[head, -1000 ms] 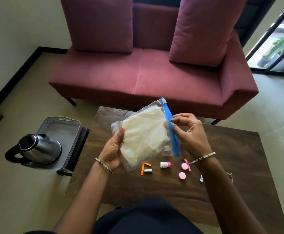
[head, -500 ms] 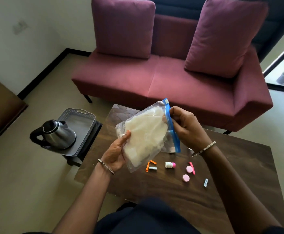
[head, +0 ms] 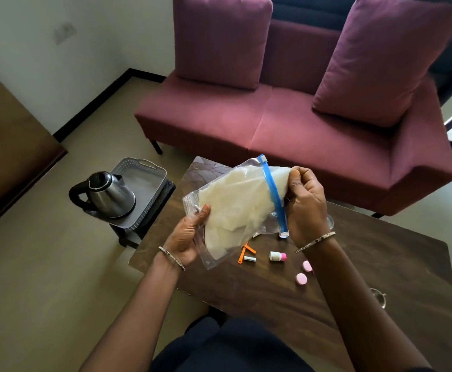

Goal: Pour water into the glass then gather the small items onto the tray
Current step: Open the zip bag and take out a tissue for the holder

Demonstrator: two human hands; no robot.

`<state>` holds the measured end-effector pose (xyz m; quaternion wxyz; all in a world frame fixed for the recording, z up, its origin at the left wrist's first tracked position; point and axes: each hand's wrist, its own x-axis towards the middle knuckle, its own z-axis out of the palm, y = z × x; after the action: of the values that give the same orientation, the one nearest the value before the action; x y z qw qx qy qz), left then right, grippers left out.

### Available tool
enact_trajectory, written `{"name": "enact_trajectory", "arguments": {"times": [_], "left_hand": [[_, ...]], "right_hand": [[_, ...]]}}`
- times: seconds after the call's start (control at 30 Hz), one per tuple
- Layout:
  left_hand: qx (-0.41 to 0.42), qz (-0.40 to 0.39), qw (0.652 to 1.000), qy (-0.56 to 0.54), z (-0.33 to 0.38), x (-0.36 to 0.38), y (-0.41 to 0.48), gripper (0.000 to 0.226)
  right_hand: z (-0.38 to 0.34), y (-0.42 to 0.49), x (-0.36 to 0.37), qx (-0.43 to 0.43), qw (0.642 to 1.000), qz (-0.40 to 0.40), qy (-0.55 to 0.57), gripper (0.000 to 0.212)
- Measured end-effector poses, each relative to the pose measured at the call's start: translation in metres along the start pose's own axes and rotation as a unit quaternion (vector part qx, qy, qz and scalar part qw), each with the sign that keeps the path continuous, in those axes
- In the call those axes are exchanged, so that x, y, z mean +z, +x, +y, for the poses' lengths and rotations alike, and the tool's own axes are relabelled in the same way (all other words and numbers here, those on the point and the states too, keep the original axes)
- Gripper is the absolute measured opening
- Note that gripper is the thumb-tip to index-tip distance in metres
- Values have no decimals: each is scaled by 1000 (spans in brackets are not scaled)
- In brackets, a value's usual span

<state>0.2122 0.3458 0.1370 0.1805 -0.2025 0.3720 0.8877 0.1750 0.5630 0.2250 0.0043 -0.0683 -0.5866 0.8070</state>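
Above the dark wooden table (head: 380, 264), in the head view, both hands hold a clear zip bag (head: 235, 210) with white cloth-like material inside; the left hand (head: 186, 237) grips the closed bottom corner of the bag, thumb on top and fingers curled under it; the right hand (head: 306, 202) is closed on the mouth end, just beside the blue zip strip (head: 273, 194), with the fingertips pinching the white material that comes out past the strip. On the table under the bag lie the small items: an orange clip (head: 243, 253), a small white tube (head: 249, 259) touching it, a white bottle with a pink cap (head: 277, 256), and two pink round caps (head: 301, 278) near the right forearm. A glass (head: 379, 296) stands at the right side of the table, partly hidden by the right arm. The grey tray (head: 149, 178) sits on a low dark stand left of the table, well apart from the small items; a steel kettle (head: 106, 194) with a black handle stands on it. Behind the table is a maroon sofa (head: 300, 124) with two cushions.
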Motion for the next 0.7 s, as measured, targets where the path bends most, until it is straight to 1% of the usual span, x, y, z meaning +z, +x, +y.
{"name": "enact_trajectory", "arguments": {"times": [0.1, 0.13, 0.23, 0.27, 0.33, 0.43, 0.5, 0.6, 0.7], "left_hand": [[4, 11, 1000, -4, 1, -5, 4, 42], [2, 12, 1000, -8, 1, -8, 6, 41], [-15, 5, 1000, -26, 5, -18, 13, 43], [-26, -6, 999, -29, 7, -21, 17, 43], [-48, -20, 998, -27, 11, -28, 23, 40], [-52, -8, 998, -21, 18, -41, 37, 31], [-61, 11, 998, -30, 25, -51, 47, 36], [-74, 37, 996, -40, 36, -71, 61, 40], [-82, 56, 994, -48, 44, -95, 76, 36]], "right_hand": [[-1, 3, 1, 62, 995, 19, 70, 15], [-1, 5, 0, 91, 992, 14, 83, 17], [0, 10, -4, 189, 978, -42, 72, 44], [2, 12, -4, 213, 973, -58, 69, 46], [7, 19, -1, 241, 965, -51, 85, 43], [14, 32, 10, 240, 963, -20, 116, 39], [17, 44, 15, 223, 966, 12, 129, 36], [23, 63, 16, 165, 979, 80, 92, 23], [33, 85, 17, 107, 982, 146, 48, 23]]}}
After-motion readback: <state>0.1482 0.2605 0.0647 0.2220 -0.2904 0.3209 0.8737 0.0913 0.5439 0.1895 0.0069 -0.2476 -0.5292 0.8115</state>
